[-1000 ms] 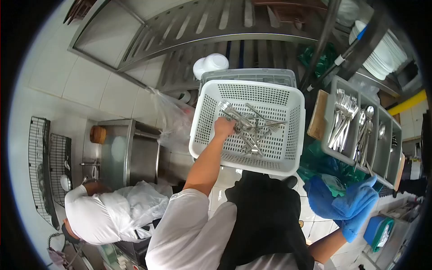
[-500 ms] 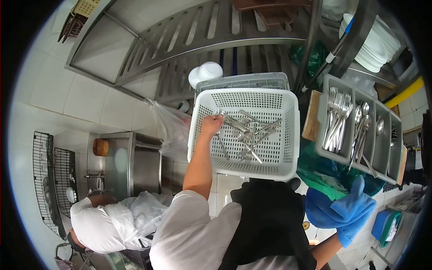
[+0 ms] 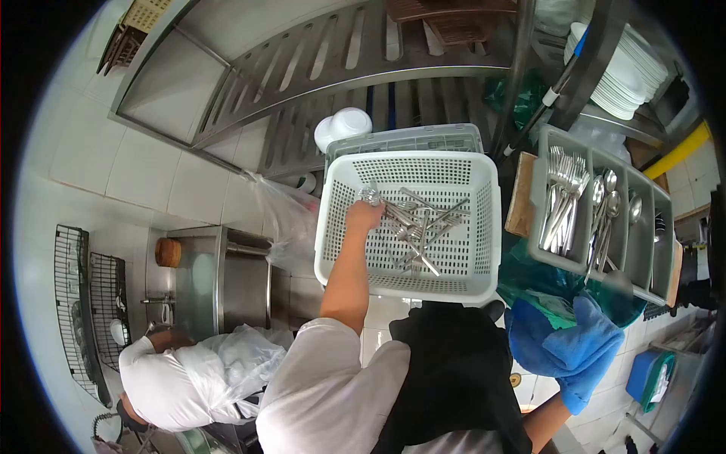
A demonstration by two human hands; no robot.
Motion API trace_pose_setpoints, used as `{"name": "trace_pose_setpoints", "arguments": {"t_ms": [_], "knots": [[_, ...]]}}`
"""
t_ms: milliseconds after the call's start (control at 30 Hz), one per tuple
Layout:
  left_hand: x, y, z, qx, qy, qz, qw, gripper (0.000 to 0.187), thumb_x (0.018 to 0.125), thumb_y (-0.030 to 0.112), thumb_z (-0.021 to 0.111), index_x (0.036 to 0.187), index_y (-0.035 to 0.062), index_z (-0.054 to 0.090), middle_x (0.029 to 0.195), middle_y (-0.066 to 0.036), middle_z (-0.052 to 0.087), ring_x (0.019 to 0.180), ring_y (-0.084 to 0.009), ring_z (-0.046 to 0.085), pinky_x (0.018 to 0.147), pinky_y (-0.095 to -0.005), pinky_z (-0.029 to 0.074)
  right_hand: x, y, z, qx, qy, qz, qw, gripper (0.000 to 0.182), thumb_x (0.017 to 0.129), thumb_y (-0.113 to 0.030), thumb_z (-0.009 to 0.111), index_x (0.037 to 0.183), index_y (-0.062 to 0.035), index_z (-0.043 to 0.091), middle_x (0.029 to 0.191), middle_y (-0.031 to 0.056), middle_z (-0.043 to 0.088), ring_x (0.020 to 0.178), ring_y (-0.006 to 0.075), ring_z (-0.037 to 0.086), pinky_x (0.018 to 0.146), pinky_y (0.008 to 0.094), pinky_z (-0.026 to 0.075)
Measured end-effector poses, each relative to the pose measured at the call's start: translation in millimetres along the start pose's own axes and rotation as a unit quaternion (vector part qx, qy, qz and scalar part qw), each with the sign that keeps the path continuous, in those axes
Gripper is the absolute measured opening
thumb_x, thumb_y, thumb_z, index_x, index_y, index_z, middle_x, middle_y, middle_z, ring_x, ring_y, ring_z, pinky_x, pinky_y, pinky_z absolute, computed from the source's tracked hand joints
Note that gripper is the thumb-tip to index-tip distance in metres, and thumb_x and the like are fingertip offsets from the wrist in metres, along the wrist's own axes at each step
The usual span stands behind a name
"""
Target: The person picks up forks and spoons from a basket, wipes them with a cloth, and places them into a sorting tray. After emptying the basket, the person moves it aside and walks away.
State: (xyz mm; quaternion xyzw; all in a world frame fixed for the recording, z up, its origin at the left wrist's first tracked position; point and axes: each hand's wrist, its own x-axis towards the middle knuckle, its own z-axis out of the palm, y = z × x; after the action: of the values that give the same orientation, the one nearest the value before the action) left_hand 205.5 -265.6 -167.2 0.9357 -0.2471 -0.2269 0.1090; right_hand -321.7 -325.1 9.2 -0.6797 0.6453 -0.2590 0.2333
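My left hand [image 3: 364,215] is closed in the white perforated basket [image 3: 484,227], gripping a small bunch of forks [image 3: 369,195] whose heads stick out past my fist. More loose cutlery [image 3: 423,227] lies crisscrossed on the basket floor beside it. On the right, a blue cloth [image 3: 563,337] drapes over my right hand and hides its fingers. Just above the cloth is a grey cutlery tray [image 3: 554,136] with forks [image 3: 566,197] in one compartment and spoons [image 3: 605,204] in others. A blurred spoon head [image 3: 618,284] shows at the tray's near edge.
A grey crate [image 3: 446,136] sits behind the basket, white bowls [image 3: 344,127] beside it. Stacked white plates [image 3: 624,79] stand at upper right. A slatted metal rack [image 3: 318,57] spans the back. Another person [image 3: 197,371] works lower left, near a steel sink [image 3: 246,287].
My left hand has shifted slightly right and down in the basket; a piece of cutlery below it no longer shows. The cloth moved a little left, and a blurred spoon head now appears by the tray.
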Motion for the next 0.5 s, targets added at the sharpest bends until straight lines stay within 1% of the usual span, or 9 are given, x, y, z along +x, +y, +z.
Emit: {"name": "trace_pose_setpoints", "arguments": {"t_ms": [100, 167, 233, 300, 333, 367, 433, 467, 500], "knots": [[-26, -2, -12, 0.03, -0.001, -0.054, 0.998, 0.057, 0.072, 0.052, 0.068, 0.089, -0.0029, 0.069, 0.078, -0.018, 0.069, 0.084, -0.0317, 0.068, 0.079, -0.0402, 0.052, -2, -2, 0, -0.007, -0.005, 0.0, 1.0, 0.041, 0.094, -0.01, 0.048, 0.132, 0.0034, 0.04, 0.127, 0.0102, 0.05, 0.113, 0.0173, 0.048, 0.103, 0.0281, 0.035], [-40, -3, -23, 0.064, -0.171, -0.056, 0.982, 0.055, 0.068, 0.05, 0.072, 0.089, -0.0015, 0.069, 0.076, -0.016, 0.069, 0.08, -0.0295, 0.068, 0.078, -0.038, 0.052, -3, -4, 2, -0.008, -0.01, -0.001, 1.0, 0.041, 0.094, -0.01, 0.048, 0.132, 0.0034, 0.04, 0.127, 0.0101, 0.05, 0.113, 0.0173, 0.048, 0.103, 0.028, 0.035], [-15, -34, 12, 0.101, -0.174, -0.012, 0.98, 0.049, 0.071, 0.046, 0.07, 0.087, -0.0001, 0.069, 0.072, -0.013, 0.069, 0.076, -0.0275, 0.068, 0.077, -0.0358, 0.052, -4, -4, 2, -0.004, -0.014, -0.003, 1.0, 0.042, 0.094, -0.01, 0.048, 0.132, 0.0034, 0.04, 0.127, 0.01, 0.05, 0.113, 0.0172, 0.048, 0.103, 0.028, 0.035], [19, -66, 51, -0.11, -0.11, -0.001, 0.988, 0.043, 0.076, 0.042, 0.065, 0.084, -0.0004, 0.069, 0.079, -0.017, 0.07, 0.08, -0.0268, 0.068, 0.078, -0.0339, 0.051, -5, -3, 1, -0.003, -0.013, -0.004, 1.0, 0.042, 0.094, -0.01, 0.049, 0.133, 0.0034, 0.04, 0.127, 0.0099, 0.05, 0.113, 0.0172, 0.048, 0.103, 0.028, 0.035], [-5, -40, 36, -0.067, 0.028, 0.013, 0.997, 0.039, 0.086, 0.034, 0.057, 0.096, -0.0024, 0.066, 0.093, -0.018, 0.068, 0.08, -0.0268, 0.066, 0.076, -0.036, 0.051, -6, -2, 1, -0.002, -0.011, -0.003, 1.0, 0.042, 0.094, -0.01, 0.049, 0.133, 0.0034, 0.04, 0.127, 0.0099, 0.049, 0.113, 0.0172, 0.048, 0.103, 0.0279, 0.035], [-6, -35, 36, -0.068, 0.028, 0.012, 0.997, 0.039, 0.086, 0.034, 0.057, 0.096, -0.0024, 0.066, 0.093, -0.018, 0.068, 0.08, -0.0268, 0.066, 0.076, -0.036, 0.051, -7, -1, 1, -0.001, -0.009, -0.004, 1.0, 0.042, 0.094, -0.01, 0.049, 0.133, 0.0034, 0.04, 0.127, 0.0099, 0.049, 0.113, 0.0171, 0.048, 0.103, 0.0279, 0.035], [-5, -27, 28, -0.41, 0.03, -0.013, 0.912, 0.039, 0.096, 0.032, 0.046, 0.112, -0.0018, 0.056, 0.102, -0.016, 0.064, 0.077, -0.0246, 0.063, 0.071, -0.0387, 0.051, -8, 1, 0, 0.002, -0.008, -0.004, 1.0, 0.042, 0.094, -0.01, 0.049, 0.133, 0.0034, 0.04, 0.127, 0.0098, 0.049, 0.113, 0.0171, 0.048, 0.103, 0.0279, 0.035], [-4, -19, 24, -0.494, -0.022, -0.072, 0.866, 0.036, 0.099, 0.031, 0.041, 0.116, 0.0001, 0.049, 0.096, -0.011, 0.061, 0.071, -0.0197, 0.059, 0.059, -0.0373, 0.049, -9, 2, 0, 0.006, -0.007, -0.004, 1.0, 0.042, 0.094, -0.01, 0.049, 0.133, 0.0034, 0.04, 0.127, 0.0097, 0.049, 0.113, 0.0171, 0.048, 0.103, 0.0279, 0.035], [-5, -10, 26, -0.495, -0.019, -0.073, 0.865, 0.036, 0.099, 0.031, 0.041, 0.116, 0.0001, 0.049, 0.096, -0.011, 0.061, 0.071, -0.0197, 0.059, 0.059, -0.0373, 0.049, -9, 3, 1, 0.007, -0.008, -0.005, 1.0, 0.042, 0.094, -0.01, 0.049, 0.133, 0.0034, 0.04, 0.127, 0.0097, 0.049, 0.113, 0.017, 0.048, 0.103, 0.0278, 0.035]]}}
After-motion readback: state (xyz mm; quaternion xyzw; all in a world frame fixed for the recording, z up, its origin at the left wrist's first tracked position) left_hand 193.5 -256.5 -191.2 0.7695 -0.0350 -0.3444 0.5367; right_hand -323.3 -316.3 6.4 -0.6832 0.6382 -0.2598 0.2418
